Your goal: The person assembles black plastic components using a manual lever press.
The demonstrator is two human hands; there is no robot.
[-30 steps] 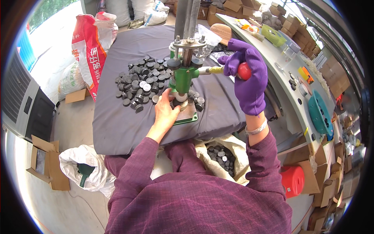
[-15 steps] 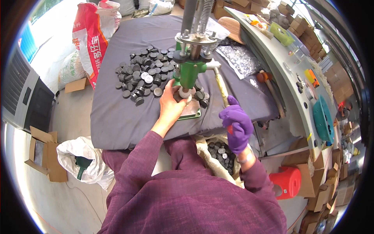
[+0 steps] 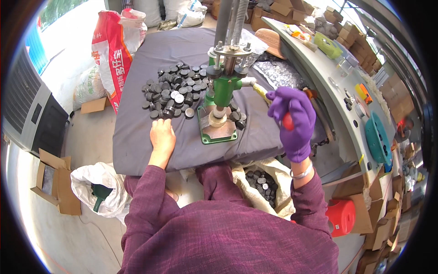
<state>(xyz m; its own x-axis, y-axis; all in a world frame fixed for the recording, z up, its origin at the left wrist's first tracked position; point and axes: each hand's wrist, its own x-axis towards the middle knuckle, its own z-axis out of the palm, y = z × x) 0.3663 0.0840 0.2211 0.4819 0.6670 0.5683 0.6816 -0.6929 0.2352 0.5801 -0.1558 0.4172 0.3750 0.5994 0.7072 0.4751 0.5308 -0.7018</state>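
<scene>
A green hand press (image 3: 224,91) stands on the grey cloth-covered table (image 3: 137,137). On its base plate sits a pale round die (image 3: 217,119), directly under the ram. My bare left hand (image 3: 163,138) is at the near edge of a heap of black round caps (image 3: 182,86), its fingers closed on a black cap (image 3: 169,111). In a purple glove, my right hand (image 3: 294,122) is wrapped round the red knob (image 3: 288,121) of the press lever (image 3: 261,92). A few more caps (image 3: 237,116) lie right of the press.
Between my knees and right arm, an open sack (image 3: 284,182) holds more caps. A white sack (image 3: 84,176) with a green scoop (image 3: 99,194) stands at left. Along the right runs a long bench (image 3: 337,86) with a teal basket (image 3: 378,137). A red stool (image 3: 342,217) stands below.
My left hand has left the die under the press and moved left to the heap of caps. My right hand has shifted up and right with the lever knob.
</scene>
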